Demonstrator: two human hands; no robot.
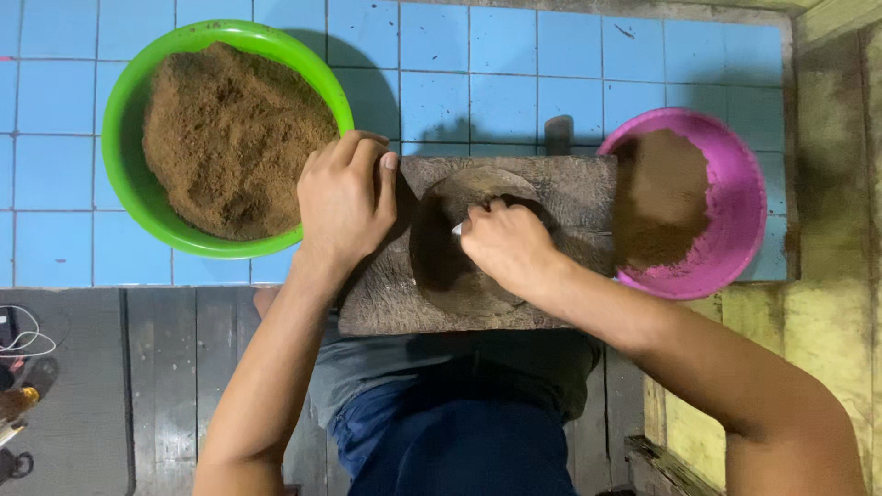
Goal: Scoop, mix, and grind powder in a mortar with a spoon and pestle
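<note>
A grey stone block (570, 197) with a round hollow (459, 243) in its top lies across the person's lap, its far edge over a blue tiled floor (478, 55). The left hand (344, 197) rests on the block's left end, fingers curled together over the upper corner, thumb side toward the hollow; it grips the stone and holds nothing else. The right hand (505, 243) is down in the hollow, fingers bunched tight and pinching a small pale tool (457, 229), of which only a tip shows at the knuckles; what kind of tool it is cannot be told. The hollow looks dark, and the hand hides much of its floor. To the left, touching or just beside the left hand, stands a green bowl (124, 119) heaped with coarse brown powder (230, 138). To the right, its rim against the block's right end, stands a pink bowl (744, 197) with a smaller, finer, darker brown heap (661, 197) banked on its left side. A short dark peg (558, 133) stands up behind the block's far edge. Near the person the floor turns to dark wooden boards (165, 367), and a white cable (28, 340) lies at the far left. Yellowish worn wood (827, 312) frames the right side.
</note>
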